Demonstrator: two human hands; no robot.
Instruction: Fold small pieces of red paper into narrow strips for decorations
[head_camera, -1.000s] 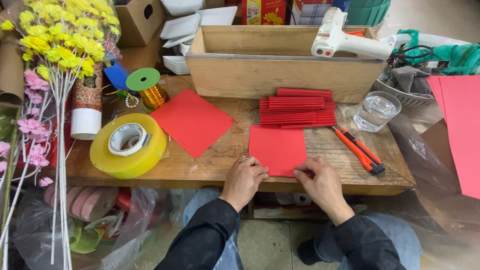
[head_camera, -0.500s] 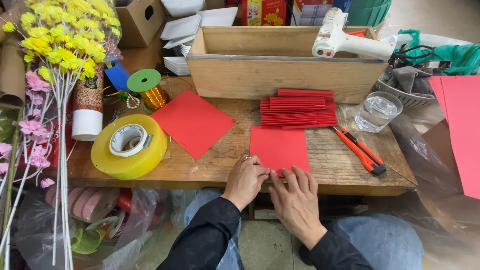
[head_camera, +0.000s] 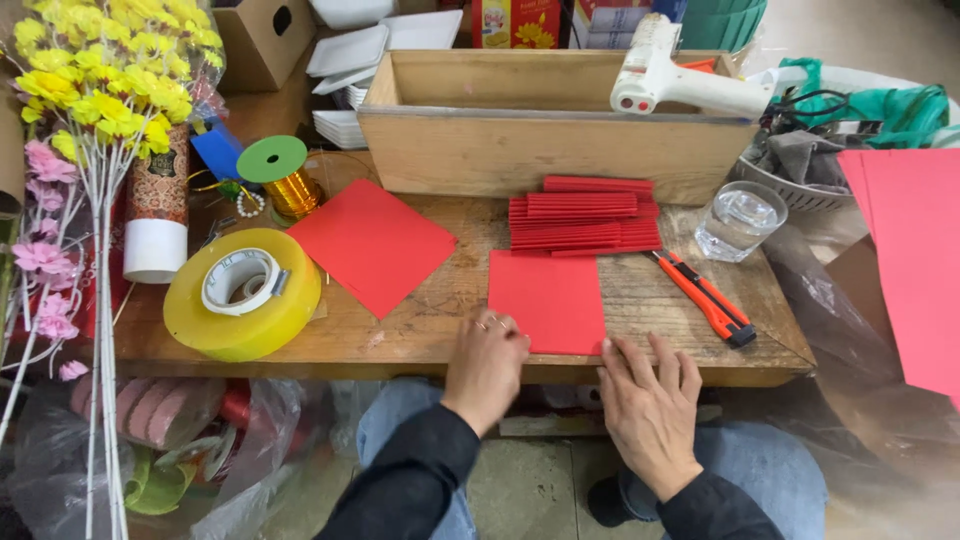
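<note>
My left hand (head_camera: 487, 364) presses its fingertips flat on the near left corner of a red paper sheet (head_camera: 548, 298), pinning it to the wooden table (head_camera: 420, 325). My right hand (head_camera: 650, 405) lies open, fingers spread, at the near right edge, gripping nothing. Beyond the sheet sits a stack of folded red strips (head_camera: 585, 222), an orange utility knife (head_camera: 705, 298) beside it, within reach.

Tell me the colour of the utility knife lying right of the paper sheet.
Orange with black parts; the utility knife shows plainly in the head view.
</note>
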